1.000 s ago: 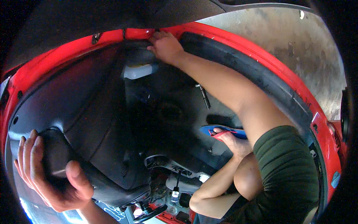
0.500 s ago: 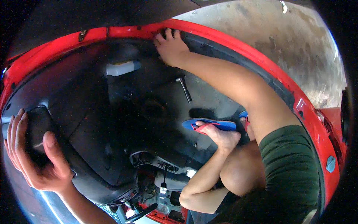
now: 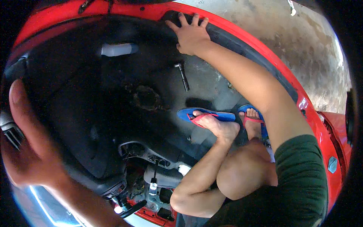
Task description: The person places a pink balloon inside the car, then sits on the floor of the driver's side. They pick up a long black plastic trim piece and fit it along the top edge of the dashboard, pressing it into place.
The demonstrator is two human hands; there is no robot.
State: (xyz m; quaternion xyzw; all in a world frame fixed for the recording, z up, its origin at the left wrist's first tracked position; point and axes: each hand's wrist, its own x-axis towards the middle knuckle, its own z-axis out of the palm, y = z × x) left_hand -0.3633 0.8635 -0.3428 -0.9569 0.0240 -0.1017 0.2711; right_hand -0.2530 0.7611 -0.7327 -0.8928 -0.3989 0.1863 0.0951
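Note:
My right hand (image 3: 193, 37) lies with its fingers spread on the black trim (image 3: 227, 43) along the red door frame (image 3: 247, 39). Nothing is held in it. At the far left my left hand (image 3: 32, 151) is raised close to the dashboard's end, its thumb stretched up; its other fingers are dim and partly cut off by the picture's rim. An air vent (image 3: 11, 130) shows beside that thumb. On the grey car floor (image 3: 204, 77), below my right hand, lies a ratchet-like tool (image 3: 183, 78) with a metal head and dark handle, touched by neither hand.
My feet in blue sandals (image 3: 227, 116) rest on the floor. A pale grey piece (image 3: 119, 49) sits in the dark footwell. The gear lever (image 3: 153, 178) stands in the opened centre console (image 3: 138, 149), with the steering wheel (image 3: 134, 209) beyond. Stained concrete (image 3: 302, 49) lies outside.
My right hand has shifted right along the door frame and spread its fingers wider. My left hand has turned, its thumb now pointing up, and looks larger. The view has shifted slightly.

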